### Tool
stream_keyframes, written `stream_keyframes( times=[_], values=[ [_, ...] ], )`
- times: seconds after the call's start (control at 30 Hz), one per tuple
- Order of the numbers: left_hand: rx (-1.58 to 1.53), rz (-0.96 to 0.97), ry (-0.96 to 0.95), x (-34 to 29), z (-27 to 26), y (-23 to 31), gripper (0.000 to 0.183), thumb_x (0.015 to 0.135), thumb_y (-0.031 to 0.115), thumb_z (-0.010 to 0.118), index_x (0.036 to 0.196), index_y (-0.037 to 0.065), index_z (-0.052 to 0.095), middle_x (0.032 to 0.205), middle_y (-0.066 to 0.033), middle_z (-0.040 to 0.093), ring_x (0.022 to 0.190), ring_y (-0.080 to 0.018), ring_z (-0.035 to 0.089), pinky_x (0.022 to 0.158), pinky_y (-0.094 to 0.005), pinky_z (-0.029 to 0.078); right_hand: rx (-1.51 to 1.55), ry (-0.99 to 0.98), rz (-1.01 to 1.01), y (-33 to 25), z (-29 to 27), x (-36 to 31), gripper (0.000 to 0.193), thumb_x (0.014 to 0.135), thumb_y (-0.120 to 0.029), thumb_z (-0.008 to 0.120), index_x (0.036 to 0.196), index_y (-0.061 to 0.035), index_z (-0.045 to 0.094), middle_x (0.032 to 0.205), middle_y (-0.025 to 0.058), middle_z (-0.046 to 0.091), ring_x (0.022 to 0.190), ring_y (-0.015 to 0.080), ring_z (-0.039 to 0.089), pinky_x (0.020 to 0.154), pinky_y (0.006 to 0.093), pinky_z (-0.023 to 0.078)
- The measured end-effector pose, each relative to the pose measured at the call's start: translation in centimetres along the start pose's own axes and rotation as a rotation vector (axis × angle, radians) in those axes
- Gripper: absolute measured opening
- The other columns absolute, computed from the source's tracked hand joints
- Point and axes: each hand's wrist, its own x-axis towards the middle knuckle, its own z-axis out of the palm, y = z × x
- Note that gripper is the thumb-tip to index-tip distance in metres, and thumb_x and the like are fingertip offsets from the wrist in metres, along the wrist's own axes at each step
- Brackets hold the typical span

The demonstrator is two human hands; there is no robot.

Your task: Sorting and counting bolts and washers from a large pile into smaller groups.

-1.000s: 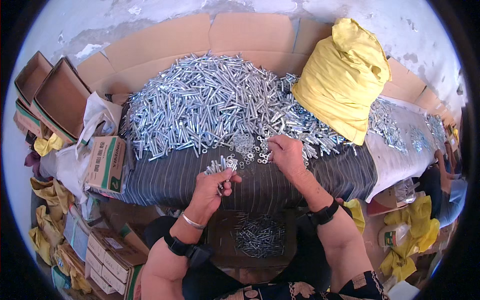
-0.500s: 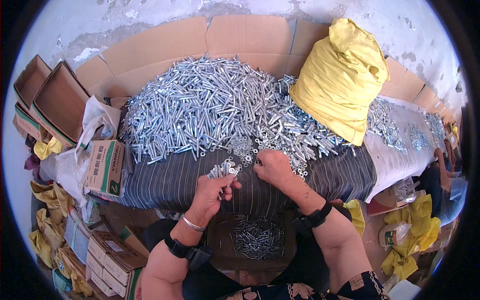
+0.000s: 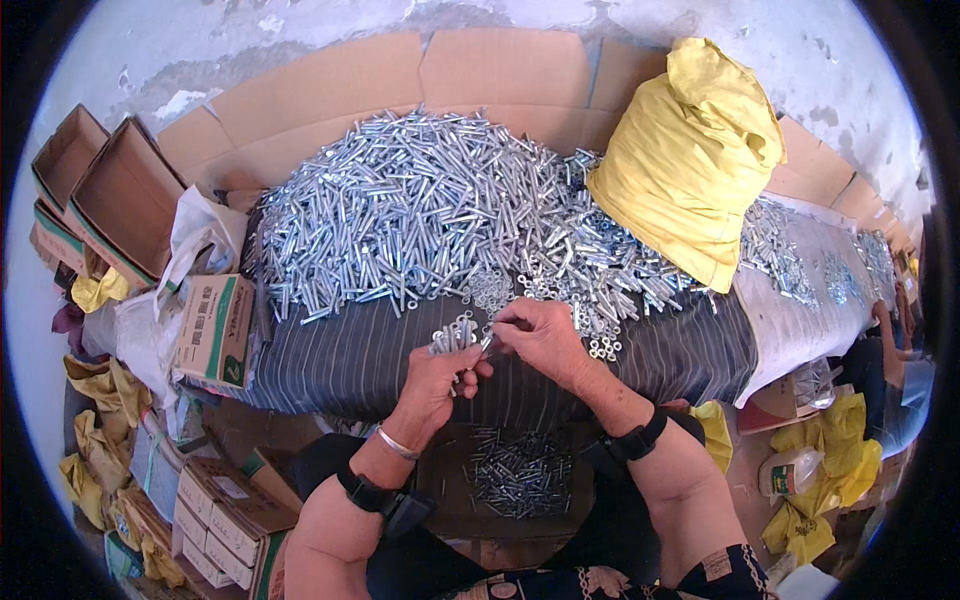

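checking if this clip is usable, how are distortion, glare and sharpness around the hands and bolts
Head view: fisheye bends the cardboard edge, corners black; head view: bright glints on the bolts; head view: left hand and right hand look fairly sharp, but bolts where they meet are hard to tell apart.

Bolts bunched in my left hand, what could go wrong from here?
The bolts stick up out of your left hand, so one might slip. Your right hand is close beside them and could knock some loose. It might also nudge the small metal rings on the striped cloth.
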Motion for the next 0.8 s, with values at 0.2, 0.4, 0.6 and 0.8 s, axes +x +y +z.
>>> stream_keyframes(
  times=[0.2, 0.4, 0.6, 0.8],
  values=[
    [-0.010, -0.022, -0.001, -0.1, -0.2, 0.0, 0.014, 0.085, 0.011, 0.066, 0.088, -0.003, 0.065, 0.071, -0.0101, 0.065, 0.052, -0.0100, 0.051, 0.045, -0.0228, 0.039, 0.344, -0.070, 0.225, -0.9, 0.0, 0.0, 0.008, 0.083, -0.004, 0.066, 0.087, 0.0029, 0.066, 0.074, 0.0066, 0.068, 0.069, 0.0114, 0.066, 0.063, 0.0229, 0.053],
    [-0.040, -0.062, -0.007, -0.1, -0.4, 0.2, 0.015, 0.085, 0.010, 0.067, 0.089, -0.004, 0.065, 0.071, -0.0107, 0.065, 0.053, -0.0099, 0.053, 0.043, -0.0209, 0.039, 0.501, -0.121, 0.274, -0.5, -0.3, 0.0, 0.011, 0.085, -0.006, 0.065, 0.089, 0.0042, 0.066, 0.077, 0.0084, 0.067, 0.070, 0.0122, 0.064, 0.065, 0.0235, 0.053],
    [-0.071, -0.062, -0.009, 0.1, -0.5, 0.1, 0.016, 0.083, 0.011, 0.069, 0.089, -0.004, 0.065, 0.071, -0.0113, 0.065, 0.054, -0.0107, 0.055, 0.043, -0.0213, 0.040, 0.552, -0.046, 0.215, -0.1, 0.7, 0.2, 0.011, 0.084, -0.009, 0.067, 0.087, 0.0023, 0.067, 0.072, 0.0049, 0.066, 0.062, 0.0103, 0.063, 0.056, 0.0231, 0.051],
    [0.403, 0.269, 0.196, -0.7, 1.1, -0.5, 0.009, 0.084, 0.010, 0.067, 0.087, 0.001, 0.066, 0.069, -0.0069, 0.064, 0.051, -0.0108, 0.056, 0.041, -0.0243, 0.042, 0.200, -0.057, 0.327, -0.4, 1.0, 0.2, 0.016, 0.087, -0.014, 0.065, 0.083, 0.0012, 0.066, 0.065, 0.0038, 0.062, 0.054, 0.0095, 0.058, 0.048, 0.0230, 0.047]
  ],
)
